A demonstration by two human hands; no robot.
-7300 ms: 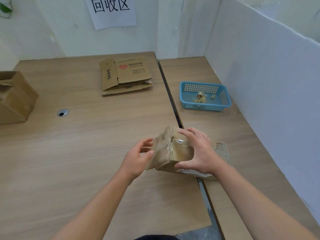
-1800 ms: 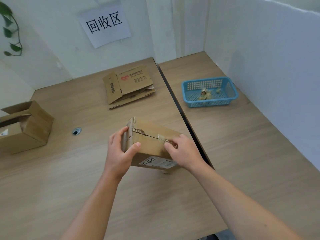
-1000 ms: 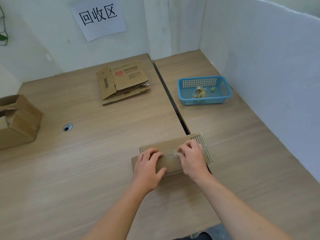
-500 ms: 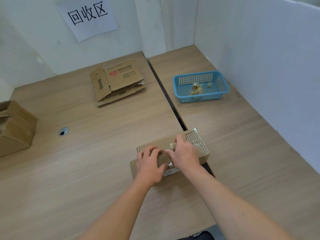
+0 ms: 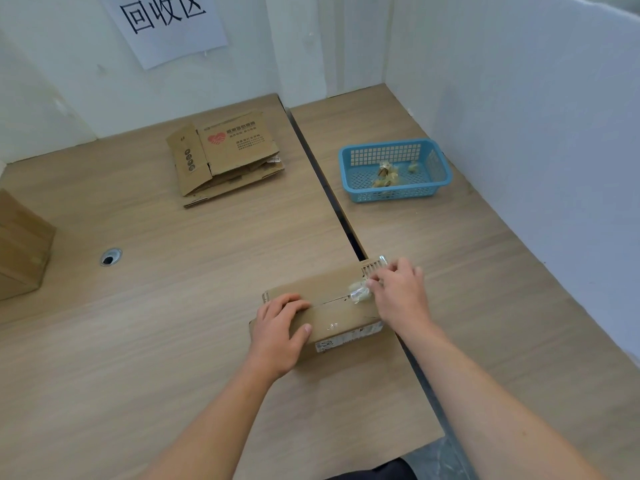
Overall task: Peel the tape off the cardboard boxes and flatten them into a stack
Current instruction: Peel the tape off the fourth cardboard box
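Wood-grain desk (image 5: pixel 156 341) in two halves with a dark seam between, enclosed by white partition walls; paper sign (image 5: pixel 166 22) with three printed characters on the back wall. Item in hand: small cardboard box (image 5: pixel 325 289), lying on the desk across the seam, near the front edge, white label (image 5: pixel 346 339) on its near face. Left hand (image 5: pixel 280 327): fingers bent over the box's top at its left end, thumb against the near face, gripping it. Right hand (image 5: pixel 398 296): at the box's right end, fingertips closed in a pinch on a crumpled wad of clear tape (image 5: pixel 358 292) that sits on the box's top seam. Far centre: flattened stack (image 5: pixel 228 157) of cardboard. Far right: blue basket (image 5: pixel 440 164) holding tape scraps (image 5: pixel 384 174). Left edge: upright box (image 5: pixel 20 247), partly out of view.
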